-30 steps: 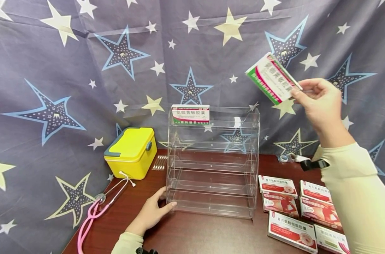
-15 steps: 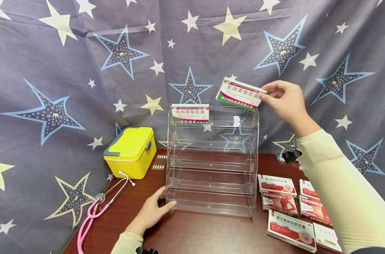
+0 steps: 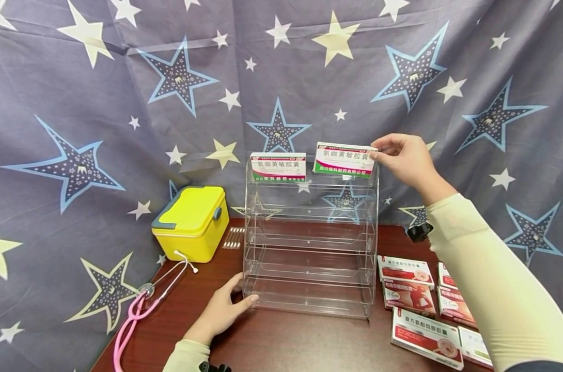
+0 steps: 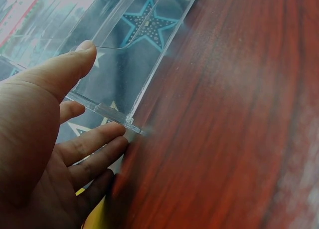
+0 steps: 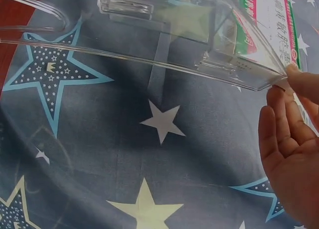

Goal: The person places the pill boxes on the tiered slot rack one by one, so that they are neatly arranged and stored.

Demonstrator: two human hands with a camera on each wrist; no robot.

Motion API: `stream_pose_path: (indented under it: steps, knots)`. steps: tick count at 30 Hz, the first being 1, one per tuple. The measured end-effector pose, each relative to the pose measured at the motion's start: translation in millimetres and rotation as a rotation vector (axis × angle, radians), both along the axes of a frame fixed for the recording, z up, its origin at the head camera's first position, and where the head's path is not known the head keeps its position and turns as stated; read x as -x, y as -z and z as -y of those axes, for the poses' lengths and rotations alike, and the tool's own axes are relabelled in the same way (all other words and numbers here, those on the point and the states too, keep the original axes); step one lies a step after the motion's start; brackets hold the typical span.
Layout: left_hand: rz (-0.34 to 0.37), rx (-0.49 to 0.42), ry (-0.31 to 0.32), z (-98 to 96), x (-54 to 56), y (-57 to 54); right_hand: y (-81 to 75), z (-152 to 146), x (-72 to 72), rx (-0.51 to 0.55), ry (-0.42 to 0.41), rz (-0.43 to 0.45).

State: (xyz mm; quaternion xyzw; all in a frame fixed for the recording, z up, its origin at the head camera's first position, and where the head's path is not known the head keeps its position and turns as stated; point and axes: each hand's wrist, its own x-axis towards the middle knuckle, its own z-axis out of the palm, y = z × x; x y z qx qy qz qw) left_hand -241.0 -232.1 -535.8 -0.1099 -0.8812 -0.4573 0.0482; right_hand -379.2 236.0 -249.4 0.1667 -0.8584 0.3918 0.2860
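Observation:
A clear tiered display rack (image 3: pixel 309 243) stands upright on the table. My right hand (image 3: pixel 404 160) pinches a white, pink and green medicine box (image 3: pixel 343 161) by its right end, at the right of the rack's top tier. In the right wrist view that medicine box (image 5: pixel 274 24) shows beside the rack's top corner, near my fingertips. A matching medicine box (image 3: pixel 278 168) stands at the left of the top tier. My left hand (image 3: pixel 221 310) holds the rack's lower left edge; the left wrist view shows the thumb (image 4: pixel 75 64) in front and the fingers (image 4: pixel 94 144) around the side.
Red and white medicine boxes (image 3: pixel 425 338) lie on the table (image 3: pixel 305 346) right of the rack. On the left are a yellow case (image 3: pixel 190 222), a pink stethoscope (image 3: pixel 128 323) and a pack of cotton swabs (image 3: pixel 234 238). A star-patterned curtain (image 3: pixel 137 134) hangs behind.
My right hand has brought the medicine box left and down to the rack's top tier, turning it from tilted to nearly level. My left hand has stayed at the rack's lower left edge.

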Motion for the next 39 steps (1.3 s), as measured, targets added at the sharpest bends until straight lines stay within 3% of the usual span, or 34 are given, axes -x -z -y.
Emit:
stream_pose_path:
  steps: [14,24,39]
  knots:
    - [-0.003,0.001,-0.001,0.4,0.0,0.4,11.4,-1,0.5,-0.009,-0.034,0.018]
    - [-0.01,0.0,-0.005,-0.7,-1.2,-0.3,17.1,5,-0.3,0.101,-0.075,-0.027]
    - [-0.036,0.001,0.006,-1.7,-1.2,0.6,21.7,8,0.4,0.125,-0.074,-0.013]
